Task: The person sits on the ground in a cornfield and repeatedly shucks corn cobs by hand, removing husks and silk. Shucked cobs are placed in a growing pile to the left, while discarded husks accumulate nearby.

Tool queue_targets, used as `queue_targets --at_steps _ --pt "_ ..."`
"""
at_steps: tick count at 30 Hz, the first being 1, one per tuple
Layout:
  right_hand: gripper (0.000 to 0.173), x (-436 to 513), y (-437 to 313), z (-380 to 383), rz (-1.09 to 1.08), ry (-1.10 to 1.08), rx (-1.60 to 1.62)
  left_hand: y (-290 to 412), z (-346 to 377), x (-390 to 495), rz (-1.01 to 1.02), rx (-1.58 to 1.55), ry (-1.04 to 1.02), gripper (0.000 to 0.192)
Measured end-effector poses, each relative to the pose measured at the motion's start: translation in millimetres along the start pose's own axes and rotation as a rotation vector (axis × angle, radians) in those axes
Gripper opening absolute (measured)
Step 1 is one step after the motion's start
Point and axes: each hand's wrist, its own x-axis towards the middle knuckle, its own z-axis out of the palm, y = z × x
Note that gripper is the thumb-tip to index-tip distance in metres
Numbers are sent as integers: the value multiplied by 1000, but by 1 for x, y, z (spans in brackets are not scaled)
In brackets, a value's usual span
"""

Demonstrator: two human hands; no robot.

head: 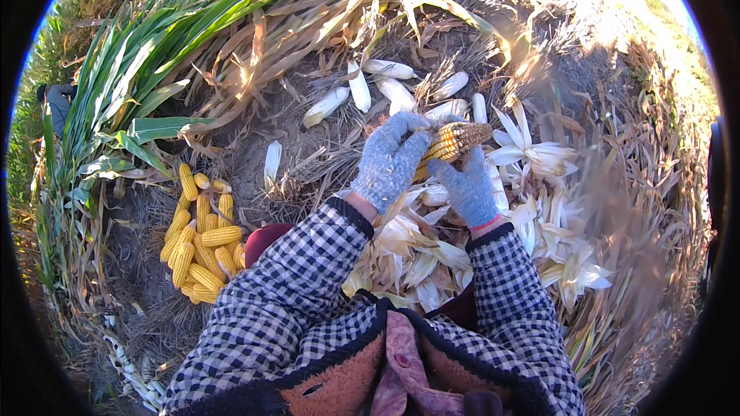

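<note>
A partly bare ear of corn (448,143) with yellow kernels and a brown, shrivelled tip lies between my two hands. My left hand (393,156), in a fuzzy grey knitted glove, grips it from the left, its fingers bent over the far side. My right hand (469,188), gloved the same way, holds it from below and the right, the thumb across its near side. The lower end of the ear is partly hidden by the hands. Loose pale husks (425,260) are heaped on the ground beneath it.
Several ears still in white husks (393,89) are scattered beyond my hands. To the left is a pile of bare yellow ears (205,237). Cut green stalks (191,40) arc along the far left, and dry leaves (642,196) cover the right. Another person (59,105) is at the far left.
</note>
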Motion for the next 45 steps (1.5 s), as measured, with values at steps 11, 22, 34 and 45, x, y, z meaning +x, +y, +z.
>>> queue_targets --at_steps 11,22,34,45 --pt "65 19 14 -46 -85 331 477 6 -20 0 245 431 -4 8" --pt "67 20 4 -47 -199 421 -350 23 -50 12 200 719 238 46" --pt "71 13 -3 12 -336 89 -835 27 26 -3 -105 125 92 73" --pt "100 5 1 18 -165 -33 -700 -4 5 11 -242 -632 275 30"
